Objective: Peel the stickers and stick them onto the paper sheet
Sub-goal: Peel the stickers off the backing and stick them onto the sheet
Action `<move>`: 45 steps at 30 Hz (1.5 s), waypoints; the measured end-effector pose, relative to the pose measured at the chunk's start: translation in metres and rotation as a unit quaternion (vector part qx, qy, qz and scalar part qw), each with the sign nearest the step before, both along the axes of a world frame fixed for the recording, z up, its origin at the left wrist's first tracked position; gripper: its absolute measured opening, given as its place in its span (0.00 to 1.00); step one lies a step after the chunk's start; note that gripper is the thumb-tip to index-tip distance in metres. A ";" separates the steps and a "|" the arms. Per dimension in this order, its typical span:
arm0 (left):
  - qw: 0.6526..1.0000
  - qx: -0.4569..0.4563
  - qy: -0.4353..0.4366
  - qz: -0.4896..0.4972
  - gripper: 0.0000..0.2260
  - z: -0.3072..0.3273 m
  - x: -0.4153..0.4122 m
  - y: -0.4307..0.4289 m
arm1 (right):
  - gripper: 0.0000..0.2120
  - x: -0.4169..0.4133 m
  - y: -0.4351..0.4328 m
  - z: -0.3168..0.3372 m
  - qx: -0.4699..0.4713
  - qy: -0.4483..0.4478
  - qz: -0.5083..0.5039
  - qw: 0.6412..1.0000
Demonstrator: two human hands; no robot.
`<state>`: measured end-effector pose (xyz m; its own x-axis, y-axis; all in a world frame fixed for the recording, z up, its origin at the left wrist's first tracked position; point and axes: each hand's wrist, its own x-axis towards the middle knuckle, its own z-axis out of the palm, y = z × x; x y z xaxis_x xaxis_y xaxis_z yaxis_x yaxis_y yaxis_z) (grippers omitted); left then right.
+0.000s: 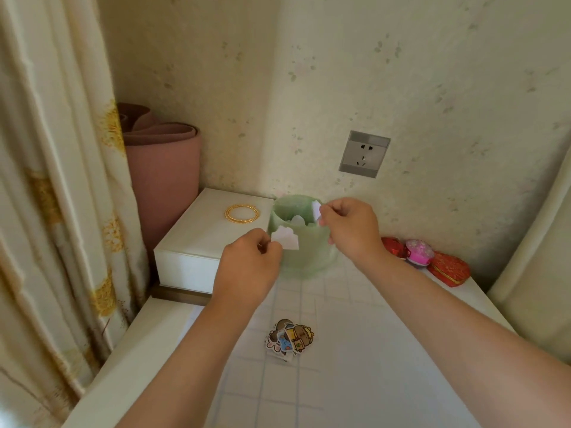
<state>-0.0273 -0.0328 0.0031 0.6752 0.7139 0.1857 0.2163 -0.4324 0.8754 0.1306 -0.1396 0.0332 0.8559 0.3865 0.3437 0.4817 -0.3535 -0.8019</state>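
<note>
Two bare hands are raised over a pale green round bin (309, 253) lined with a thin bag, which stands at the far end of the counter (145, 350) by the wall. Left hand (247, 267): thumb and fingers pinch a white scalloped paper piece (286, 240), held in front of the bin's near rim. Right hand (349, 230): fingertips pinch a smaller white paper scrap (316, 211) at the bin's far rim. The two pieces are apart. Task stock: one small overlapping pile of cartoon die-cut stickers (289, 337) lies on the white grid-lined paper sheet (340, 372) spread on the counter, nearer the person than the bin and between the forearms. Adjacent: a white rectangular box (197, 239) left of the bin, carrying a gold beaded bangle (243, 214). Hazards, as judged: both held pieces show only white, so the sticker could be dropped into the bin instead of its backing. A freed adhesive face may curl onto itself or cling to a finger, and it may land crooked on the sheet. Not determinable: which held piece is sticker and which is backing, their printed faces, most of the bin's contents, and whether any sticker in the pile is already stuck down. The sheet's near edge is cut off by the frame.
</note>
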 end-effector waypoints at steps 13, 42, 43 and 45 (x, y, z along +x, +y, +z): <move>0.999 0.049 -0.014 -0.014 0.07 -0.003 0.001 -0.001 | 0.05 0.014 0.027 0.003 -0.126 -0.097 -0.002 0.987; 0.945 0.181 0.134 -0.236 0.13 -0.045 0.035 -0.054 | 0.10 -0.013 -0.122 -0.042 -0.185 0.266 0.043 0.945; 0.954 0.153 0.119 -0.227 0.14 -0.047 0.038 -0.053 | 0.10 -0.011 -0.125 -0.044 -0.186 0.244 0.078 0.949; 0.965 0.096 0.109 -0.218 0.15 -0.049 0.042 -0.051 | 0.09 -0.010 -0.130 -0.046 -0.189 0.213 0.146 0.947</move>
